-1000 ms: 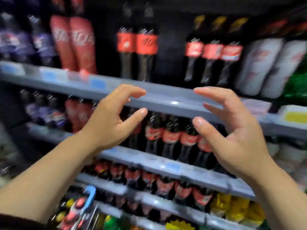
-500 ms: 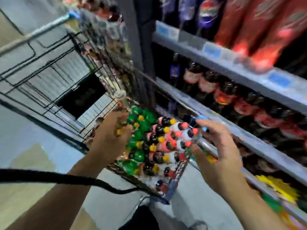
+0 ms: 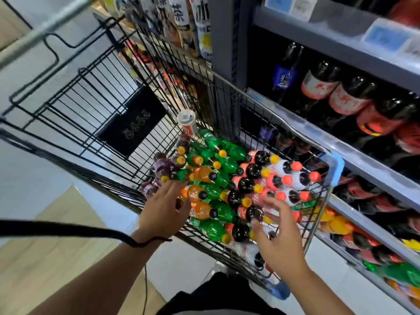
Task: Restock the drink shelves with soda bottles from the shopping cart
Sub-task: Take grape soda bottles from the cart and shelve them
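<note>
A black wire shopping cart (image 3: 109, 92) stands left of the drink shelves (image 3: 354, 153). Its basket is packed with lying soda bottles: green ones (image 3: 223, 153), orange ones (image 3: 200, 210), purple ones (image 3: 162, 167) and red-and-white cola bottles (image 3: 279, 178). My left hand (image 3: 162, 210) hovers with fingers spread over the orange and purple bottles, holding nothing. My right hand (image 3: 279, 237) hangs open over the cola bottles at the near right corner, fingers apart and empty. The shelves hold rows of dark cola bottles with red labels (image 3: 345, 98).
A black placard (image 3: 134, 123) hangs on the cart's folded child seat. A white cup with a lid (image 3: 187, 121) stands at the far end of the basket. A blue bumper (image 3: 334, 169) caps the cart's corner by the shelf. A black cord loops around my left wrist.
The view swung from the shelves down to the cart. Both hands came down from in front of the shelf to just above the bottles, still empty.
</note>
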